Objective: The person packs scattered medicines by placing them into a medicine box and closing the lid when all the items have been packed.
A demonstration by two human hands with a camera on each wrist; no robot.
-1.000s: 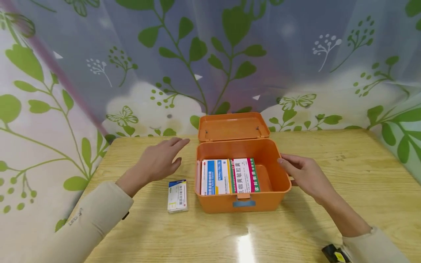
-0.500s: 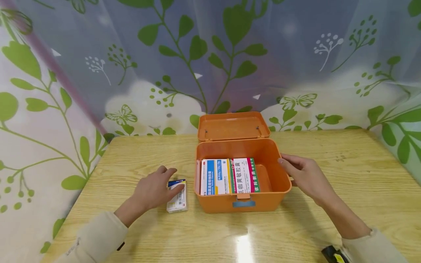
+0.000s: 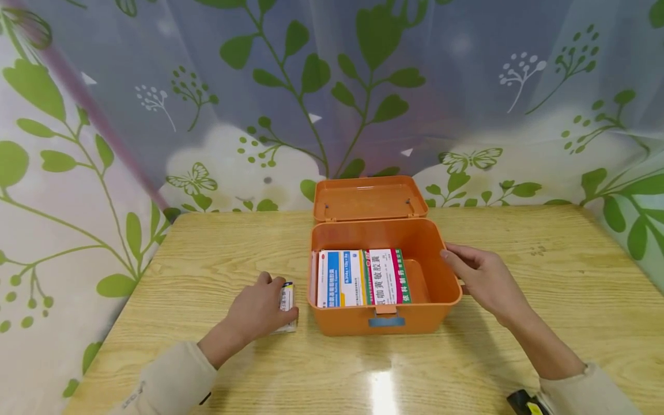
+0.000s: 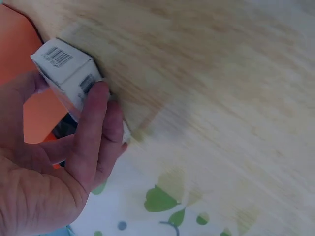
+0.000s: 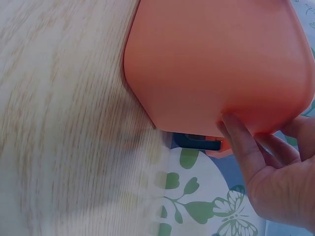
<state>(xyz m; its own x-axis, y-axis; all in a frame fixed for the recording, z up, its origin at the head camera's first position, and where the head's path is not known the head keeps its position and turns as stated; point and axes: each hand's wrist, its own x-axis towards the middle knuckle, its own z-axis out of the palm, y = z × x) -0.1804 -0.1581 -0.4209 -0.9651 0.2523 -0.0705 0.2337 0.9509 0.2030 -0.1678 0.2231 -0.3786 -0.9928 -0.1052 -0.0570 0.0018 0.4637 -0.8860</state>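
Note:
My left hand (image 3: 254, 311) grips a small white medicine box (image 3: 287, 298) with a dark blue end, left of the orange case. In the left wrist view, the thumb and fingers hold the medicine box (image 4: 66, 64) by opposite sides, with barcodes showing on it; part of it is hidden by the fingers. My right hand (image 3: 482, 279) holds the right wall of the orange case (image 3: 422, 320), thumb at the rim and fingers along the outside. Seen from the right wrist, the fingertips (image 5: 231, 120) press against the case's orange wall.
The case's lid (image 3: 370, 200) stands tipped back. Inside the case, blue-and-white medicine boxes (image 3: 334, 282) and a pink-and-green one (image 3: 386, 276) fill the left and middle. A blue latch (image 3: 386, 321) is at the front. A patterned curtain (image 3: 228, 155) hangs behind the wooden table (image 3: 311, 374).
My left hand has come down and toward me, from above the table beside the case onto the medicine box, and now grips it. The right hand stays at the case's wall.

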